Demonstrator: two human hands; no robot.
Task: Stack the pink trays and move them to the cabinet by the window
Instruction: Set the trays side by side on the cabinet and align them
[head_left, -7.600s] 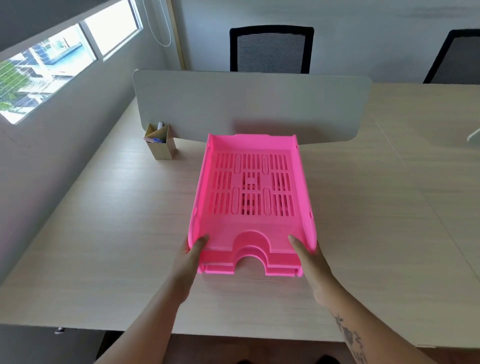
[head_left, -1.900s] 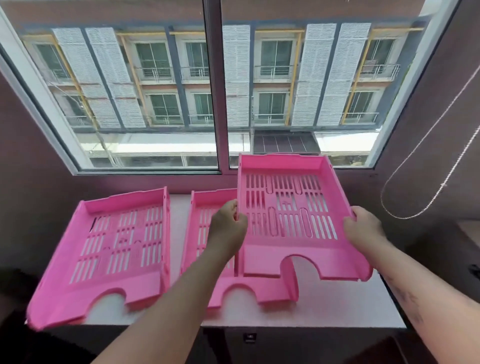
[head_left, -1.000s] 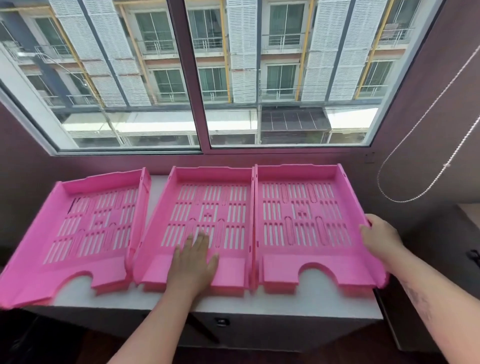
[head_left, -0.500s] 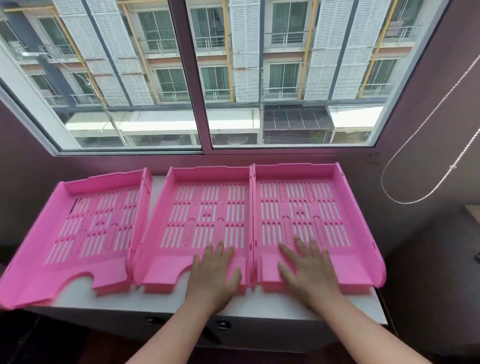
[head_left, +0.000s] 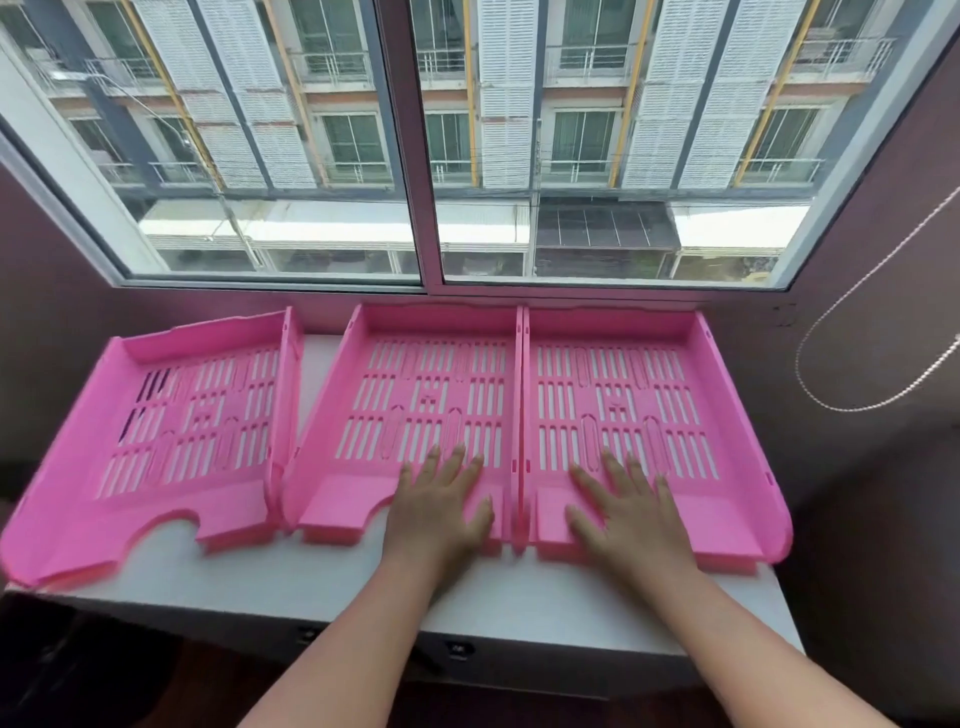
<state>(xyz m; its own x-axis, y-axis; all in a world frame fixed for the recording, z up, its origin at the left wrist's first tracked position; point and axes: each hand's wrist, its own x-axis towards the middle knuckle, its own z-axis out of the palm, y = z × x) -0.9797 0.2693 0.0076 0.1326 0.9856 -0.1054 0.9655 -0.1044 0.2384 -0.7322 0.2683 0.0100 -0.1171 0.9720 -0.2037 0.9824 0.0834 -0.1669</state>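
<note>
Three pink slotted trays lie side by side on the white cabinet top (head_left: 322, 582) under the window. The left tray (head_left: 171, 431) sits slightly apart and angled, its left corner hanging past the cabinet edge. The middle tray (head_left: 415, 384) and the right tray (head_left: 644, 384) touch along their side walls. My left hand (head_left: 441, 509) rests flat, fingers spread, on the front of the middle tray. My right hand (head_left: 628, 512) rests flat, fingers spread, on the front of the right tray. Neither hand grips anything.
A large window (head_left: 415, 156) with a central frame post stands right behind the trays. A beaded blind cord (head_left: 852, 291) hangs in a loop at the right against the dark wall. The cabinet's front edge (head_left: 467, 649) is just below my wrists.
Since the desk, the trays came to the cabinet and were laid in a row. In the last second my right hand left the right tray's side and went flat inside it.
</note>
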